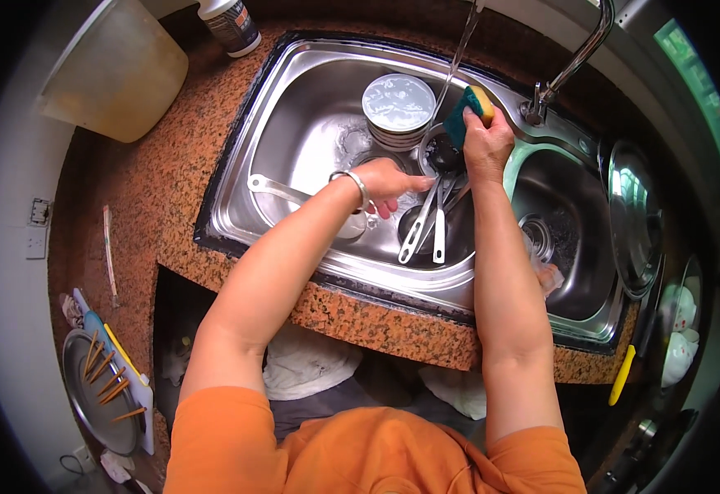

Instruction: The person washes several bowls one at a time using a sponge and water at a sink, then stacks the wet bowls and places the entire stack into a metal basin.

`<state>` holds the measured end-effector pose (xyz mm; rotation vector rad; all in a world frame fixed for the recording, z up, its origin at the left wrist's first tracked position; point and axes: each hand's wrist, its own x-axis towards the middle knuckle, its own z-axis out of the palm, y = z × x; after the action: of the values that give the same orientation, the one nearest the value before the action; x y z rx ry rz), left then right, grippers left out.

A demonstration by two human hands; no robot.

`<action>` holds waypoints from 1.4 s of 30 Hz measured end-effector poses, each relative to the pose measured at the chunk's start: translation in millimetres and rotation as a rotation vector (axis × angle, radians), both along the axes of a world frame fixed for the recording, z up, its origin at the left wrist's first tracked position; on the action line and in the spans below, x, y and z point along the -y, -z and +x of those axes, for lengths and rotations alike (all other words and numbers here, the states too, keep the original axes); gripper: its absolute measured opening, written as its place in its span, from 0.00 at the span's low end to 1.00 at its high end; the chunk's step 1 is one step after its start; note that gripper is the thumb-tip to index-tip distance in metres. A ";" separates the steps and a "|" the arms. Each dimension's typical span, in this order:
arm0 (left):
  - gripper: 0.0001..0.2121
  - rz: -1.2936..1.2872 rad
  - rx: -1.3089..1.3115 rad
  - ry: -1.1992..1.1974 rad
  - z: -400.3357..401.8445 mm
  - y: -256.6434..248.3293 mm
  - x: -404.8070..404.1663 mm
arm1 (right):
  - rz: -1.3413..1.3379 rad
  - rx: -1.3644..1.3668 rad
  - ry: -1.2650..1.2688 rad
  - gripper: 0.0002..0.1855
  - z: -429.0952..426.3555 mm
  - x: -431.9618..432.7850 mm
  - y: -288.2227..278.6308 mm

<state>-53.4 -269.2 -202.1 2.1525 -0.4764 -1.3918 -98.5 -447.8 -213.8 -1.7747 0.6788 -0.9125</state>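
Observation:
My right hand (490, 145) grips a yellow and green scouring sponge (464, 117) above the large sink basin (310, 123). My left hand (388, 185), with a bangle at the wrist, hovers over the basin and appears to hold nothing. Its thumb reaches to the edge of several pale-handled utensils (423, 222); whether it touches them I cannot tell. They lean by a bowl (425, 154) in which a black ladle head (444, 153) rests. Behind stands a stack of wet white dishes (399, 103). A long-handled utensil (279, 188) lies at the left, partly hidden by my left forearm.
Water runs from the tap (573, 62) beside the dishes. A smaller basin (573, 272) adjoins at the right, with a glass-like lid (635, 216) and a yellow-handled tool (622, 375) beyond. A bottle (231, 28), plastic container (119, 68) and metal tray (97, 407) with sticks are leftward.

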 end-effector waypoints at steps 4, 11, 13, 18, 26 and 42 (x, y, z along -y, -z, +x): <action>0.26 -0.129 0.219 -0.025 -41.9 39.3 39.2 | -0.055 0.047 -0.008 0.17 -2.5 -6.5 -16.2; 0.03 -0.205 0.005 -0.284 -54.5 34.5 49.5 | -0.050 0.095 0.039 0.16 -9.9 4.7 -20.1; 0.04 -0.243 -0.001 -0.197 -50.6 6.2 35.9 | -0.023 0.122 0.046 0.16 -10.5 7.2 -20.4; 0.07 -0.175 0.361 0.187 -12.8 -46.2 -28.7 | 0.033 0.161 0.103 0.14 -13.8 15.6 -23.2; 0.13 0.496 0.707 0.519 29.3 -67.8 -105.1 | 0.012 0.085 0.018 0.15 -15.6 16.7 -22.9; 0.27 -0.024 0.887 1.010 -68.0 -8.9 27.0 | 0.021 0.113 0.027 0.15 -14.2 21.1 -14.1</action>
<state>-121.4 -296.2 -193.2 2.5125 -2.0951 -0.6624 -112.8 -469.0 -199.7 -1.6854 0.6390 -1.0128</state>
